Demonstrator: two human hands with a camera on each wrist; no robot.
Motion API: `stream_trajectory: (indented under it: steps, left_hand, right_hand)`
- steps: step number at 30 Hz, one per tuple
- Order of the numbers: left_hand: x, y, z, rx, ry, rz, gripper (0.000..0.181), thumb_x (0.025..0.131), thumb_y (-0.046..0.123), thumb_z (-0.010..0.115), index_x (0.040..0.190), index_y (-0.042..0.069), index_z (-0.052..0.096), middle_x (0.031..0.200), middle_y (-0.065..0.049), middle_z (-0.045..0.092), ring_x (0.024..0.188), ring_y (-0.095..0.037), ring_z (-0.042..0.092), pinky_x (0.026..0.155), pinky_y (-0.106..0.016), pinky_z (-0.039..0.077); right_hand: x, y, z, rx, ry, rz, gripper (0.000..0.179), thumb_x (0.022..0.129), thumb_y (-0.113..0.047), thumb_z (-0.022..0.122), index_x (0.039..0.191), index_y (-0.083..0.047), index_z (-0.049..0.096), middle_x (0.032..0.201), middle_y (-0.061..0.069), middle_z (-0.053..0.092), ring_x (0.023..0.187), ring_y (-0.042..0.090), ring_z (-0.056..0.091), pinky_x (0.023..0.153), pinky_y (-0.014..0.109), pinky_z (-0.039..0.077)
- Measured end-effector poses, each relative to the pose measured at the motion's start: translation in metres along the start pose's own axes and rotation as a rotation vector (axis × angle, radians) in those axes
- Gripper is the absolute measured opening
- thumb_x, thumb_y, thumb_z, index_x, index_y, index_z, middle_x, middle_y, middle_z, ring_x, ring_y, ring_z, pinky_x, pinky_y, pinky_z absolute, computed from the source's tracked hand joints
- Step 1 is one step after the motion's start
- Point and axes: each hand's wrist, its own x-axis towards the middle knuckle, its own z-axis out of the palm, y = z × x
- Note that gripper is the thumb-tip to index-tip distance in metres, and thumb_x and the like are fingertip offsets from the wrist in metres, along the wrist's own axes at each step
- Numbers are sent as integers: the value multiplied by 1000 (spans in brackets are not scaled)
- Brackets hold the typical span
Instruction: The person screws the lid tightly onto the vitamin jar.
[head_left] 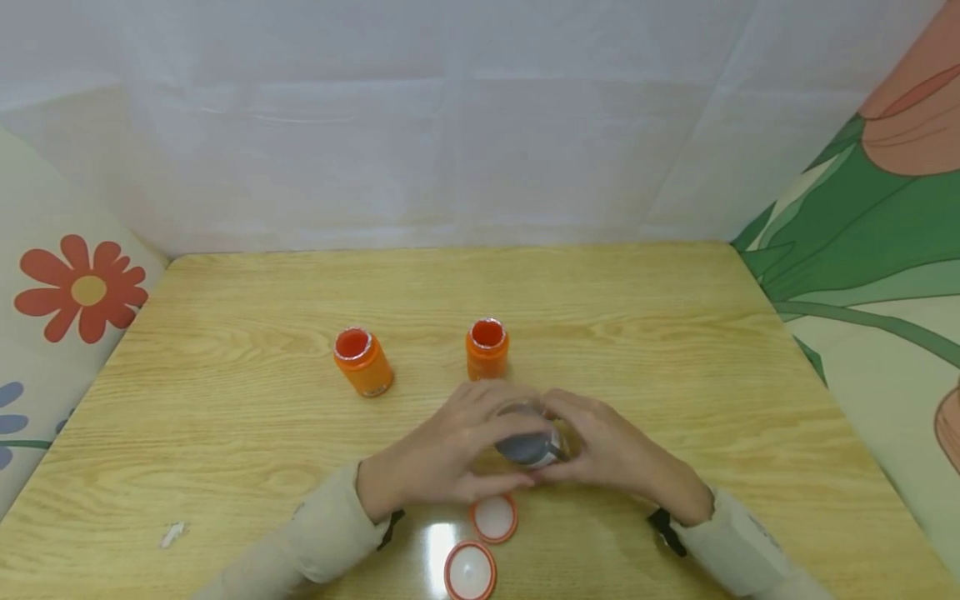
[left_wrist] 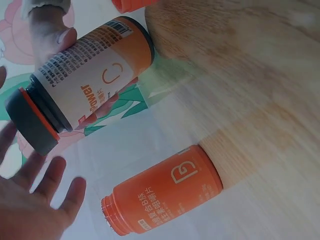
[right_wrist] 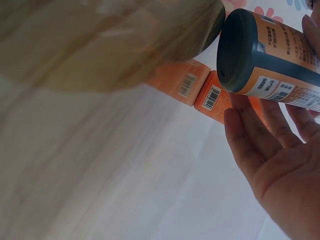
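A bottle [left_wrist: 97, 70] with a white-and-orange label and dark ends tilts between the two hands, above the near middle of the table. My right hand [head_left: 611, 442] holds its body, fingers along one side in the right wrist view. At the other end, my left hand [head_left: 468, 446] has its fingers and thumb around the dark cap [left_wrist: 32, 120], which sits on the neck with an orange ring showing at its edge. Two of the left fingertips [left_wrist: 57, 165] stand free of the cap. In the head view, the hands cover much of the bottle.
Two uncapped orange bottles stand beyond the hands, one at the left [head_left: 365, 362] and one at the middle [head_left: 486, 354]. Two white lids with orange rims, one [head_left: 493, 518] just behind the other [head_left: 470, 572], lie near the front of the wooden table [head_left: 225, 400].
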Motion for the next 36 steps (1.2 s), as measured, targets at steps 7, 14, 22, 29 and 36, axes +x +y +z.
stream_trajectory:
  steps: [7, 14, 22, 29, 36]
  left_hand:
    - [1, 1, 0, 155, 100, -93, 59, 81, 52, 75, 127, 17, 63, 115, -2, 61, 109, -17, 55, 94, -33, 44]
    - [0, -1, 2, 207, 96, -78, 54, 83, 47, 75, 128, 19, 65, 102, -1, 59, 94, -16, 52, 85, -31, 42]
    - [-1, -3, 0, 167, 65, 21, 45, 84, 34, 72, 126, 19, 65, 118, -2, 63, 104, -18, 54, 89, -33, 43]
    - [-5, -3, -2, 147, 11, 59, 47, 76, 25, 74, 122, 21, 68, 134, -3, 62, 116, -20, 53, 96, -36, 42]
    - [-5, -3, -1, 131, 30, 106, 43, 76, 26, 76, 118, 22, 69, 135, -3, 62, 118, -21, 53, 97, -37, 43]
  right_hand:
    - [-1, -1, -1, 1, -31, 55, 68, 75, -45, 83, 132, -19, 57, 113, -8, 67, 101, 12, 67, 86, 35, 57]
    - [0, 0, 0, -3, -6, 18, 64, 76, -45, 83, 129, -20, 58, 111, -8, 67, 96, 7, 64, 80, 30, 56]
    - [1, -1, -1, 5, -17, 34, 63, 74, -51, 81, 126, -21, 59, 115, -10, 67, 101, 5, 64, 86, 33, 56]
    - [1, -1, -1, 5, -8, 23, 67, 71, -47, 86, 128, -23, 59, 112, -14, 66, 99, 2, 62, 85, 31, 56]
    - [1, -1, 0, 24, -11, 28, 60, 71, -46, 86, 121, -26, 60, 111, -16, 65, 99, 1, 61, 85, 32, 56]
